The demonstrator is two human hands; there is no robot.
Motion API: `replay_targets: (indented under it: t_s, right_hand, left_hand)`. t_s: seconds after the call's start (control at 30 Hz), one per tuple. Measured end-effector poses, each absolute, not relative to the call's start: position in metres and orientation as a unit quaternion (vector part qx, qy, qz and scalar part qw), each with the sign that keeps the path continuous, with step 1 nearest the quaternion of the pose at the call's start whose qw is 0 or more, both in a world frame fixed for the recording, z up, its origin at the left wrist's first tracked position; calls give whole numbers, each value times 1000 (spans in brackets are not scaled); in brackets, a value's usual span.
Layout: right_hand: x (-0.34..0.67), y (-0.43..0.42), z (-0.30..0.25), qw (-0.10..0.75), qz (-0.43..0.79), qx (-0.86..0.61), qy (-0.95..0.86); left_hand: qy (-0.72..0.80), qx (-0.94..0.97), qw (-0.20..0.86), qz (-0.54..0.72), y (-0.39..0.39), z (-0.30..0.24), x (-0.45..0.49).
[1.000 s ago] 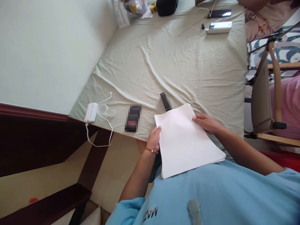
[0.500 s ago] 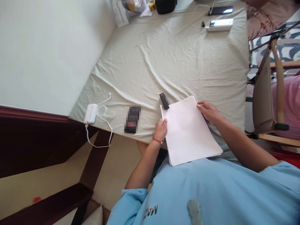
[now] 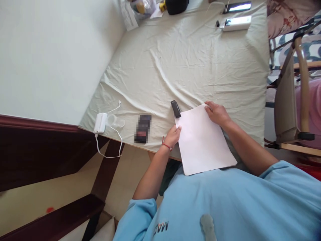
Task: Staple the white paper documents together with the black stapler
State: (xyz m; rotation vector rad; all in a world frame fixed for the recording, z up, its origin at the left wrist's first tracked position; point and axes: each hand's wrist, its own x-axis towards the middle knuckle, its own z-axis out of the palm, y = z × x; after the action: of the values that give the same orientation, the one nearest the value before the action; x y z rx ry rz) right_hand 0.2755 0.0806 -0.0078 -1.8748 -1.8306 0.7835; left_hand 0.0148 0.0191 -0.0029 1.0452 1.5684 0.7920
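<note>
A stack of white paper sheets [image 3: 204,144] lies at the table's front edge, its lower end against the blue shirt. My left hand [image 3: 173,136] grips the stack's left edge, thumb on top and the other fingers underneath. At the upper right corner, my right hand [image 3: 217,113] holds the paper, with its fingers over the corner and edge. A black stapler-like object [image 3: 176,109] sits at the stack's upper left corner, partly touching it; its exact kind is unclear.
Left of the paper lies a blurred dark phone-sized object [image 3: 142,129]. Beyond it are a white charger [image 3: 100,123] with a cable and a clear round lid [image 3: 111,120]. A power bank [image 3: 237,24] and a phone [image 3: 238,7] lie far right. A chair [image 3: 286,97] stands at right.
My right hand has moved left and up onto the paper's upper right corner. The left hand keeps its hold on the left edge. The view has shifted slightly.
</note>
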Motion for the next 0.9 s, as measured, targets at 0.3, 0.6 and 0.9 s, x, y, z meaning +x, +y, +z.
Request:
replay_targets:
  t_s: [0.3,0.6,0.9]
  right_hand:
    - [278,78,-18,259,259,-667,-649]
    - [282,81,-22,258,258,-674,-642]
    - [285,78,-22,254,271,-664,-650]
  left_hand:
    - [702,390,494,334,51,9,3]
    - [693,338,520,368,60,2,8]
    - [660,336,545,393,49,2,3]
